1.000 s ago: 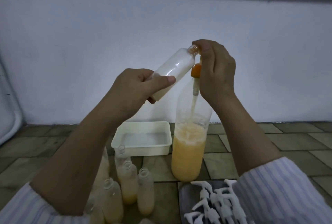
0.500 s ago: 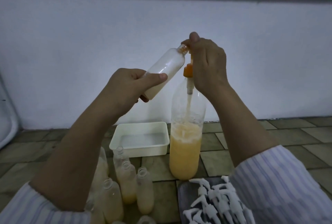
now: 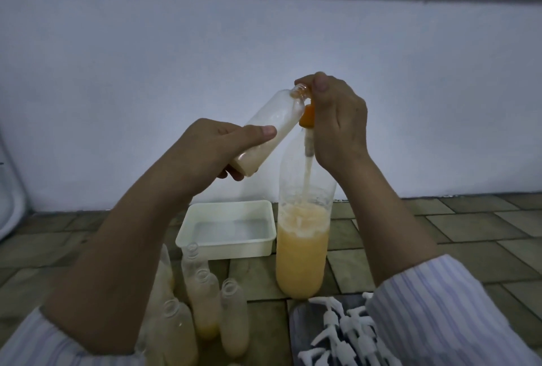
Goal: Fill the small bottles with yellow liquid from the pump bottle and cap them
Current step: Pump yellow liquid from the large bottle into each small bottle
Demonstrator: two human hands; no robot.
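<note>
White tub [image 3: 225, 244] beside pump bottle [image 3: 302, 251]

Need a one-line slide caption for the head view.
Left hand tilts small bottle to pump bottle while right hand works the pump.

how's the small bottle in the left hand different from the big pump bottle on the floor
The small bottle is tilted, held in the air by the left hand; the pump bottle stands upright on the tiled floor. The small bottle holds only a little liquid at its base; the pump bottle is roughly half full. Both are clear plastic with yellowish liquid.
</note>
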